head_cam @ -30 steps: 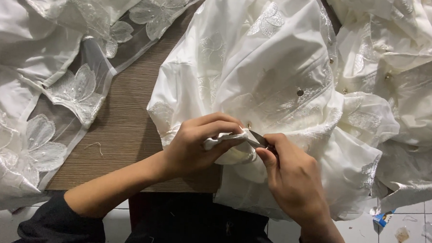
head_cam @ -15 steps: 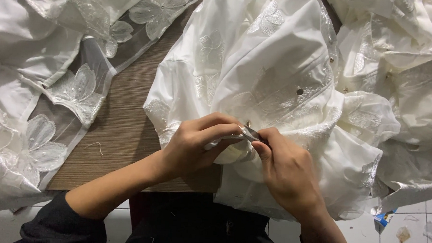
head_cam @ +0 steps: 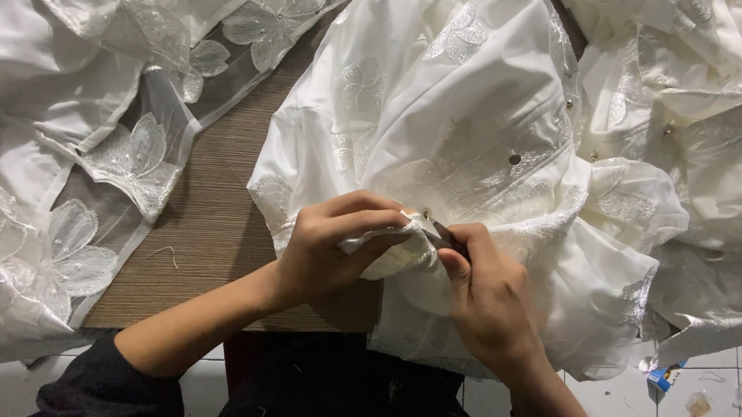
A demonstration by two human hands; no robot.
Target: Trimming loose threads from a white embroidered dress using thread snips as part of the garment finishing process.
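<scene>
White embroidered garment (head_cam: pixel 475 113): satin-like fabric with floral stitching and small round studs, lying heaped over the right half of a brown wooden tabletop (head_cam: pixel 212 227), its lower edge hanging off the table's near side.

Left hand (head_cam: pixel 332 248): fingers closing together, pinching a folded edge of the garment between thumb and fingertips, directly in front of the person at the table's near edge.

Right hand (head_cam: pixel 488 293): fingers closing around a small dark slender tool (head_cam: pixel 443 233), its kind too small to tell, with the tip meeting the pinched fold just beside a stud. The two hands are sitting close together, nearly touching, with the fold between them.

Sheer white lace fabric (head_cam: pixel 123 156) with large flower appliqués: spreading over the table's left side, well apart from both hands.

Small blue carton (head_cam: pixel 665 376): lying on the tiled floor at lower right.
</scene>
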